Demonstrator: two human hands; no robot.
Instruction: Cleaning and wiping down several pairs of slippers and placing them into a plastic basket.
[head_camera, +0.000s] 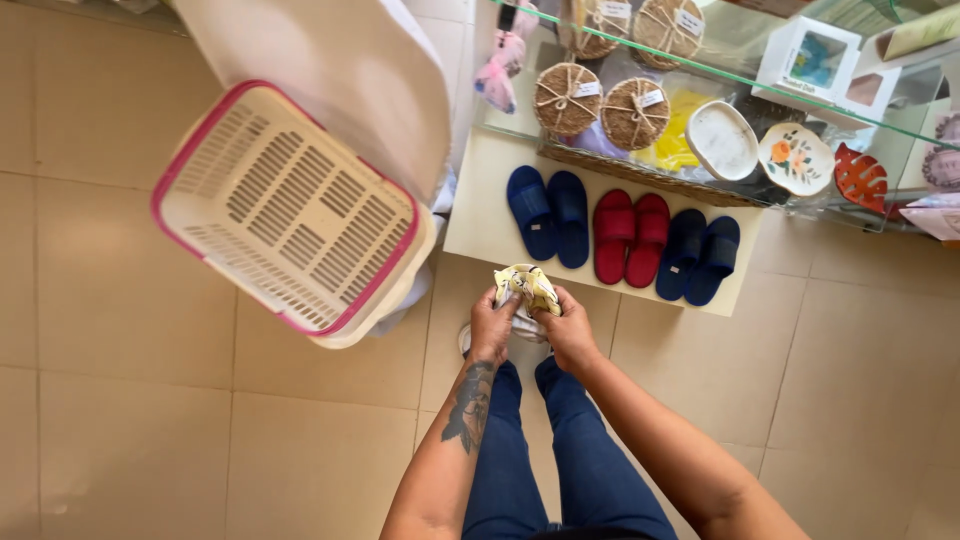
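Observation:
A small bundle of white and yellow patterned fabric (527, 288) sits between both my hands, just above my knees. My left hand (492, 325) grips its left side and my right hand (567, 330) grips its right side. Just beyond them a low cream shelf (480, 215) carries three pairs of slippers: blue slippers (549, 212), red slippers (631, 236) and darker blue slippers (699, 256).
A cream basket with a pink rim (290, 210) hangs at the left beside another person in pale clothing (330, 70). A glass shelf (760, 100) holds woven coaster bundles (567, 98), painted dishes (795, 158) and small boxes (815, 58). The floor is beige tile.

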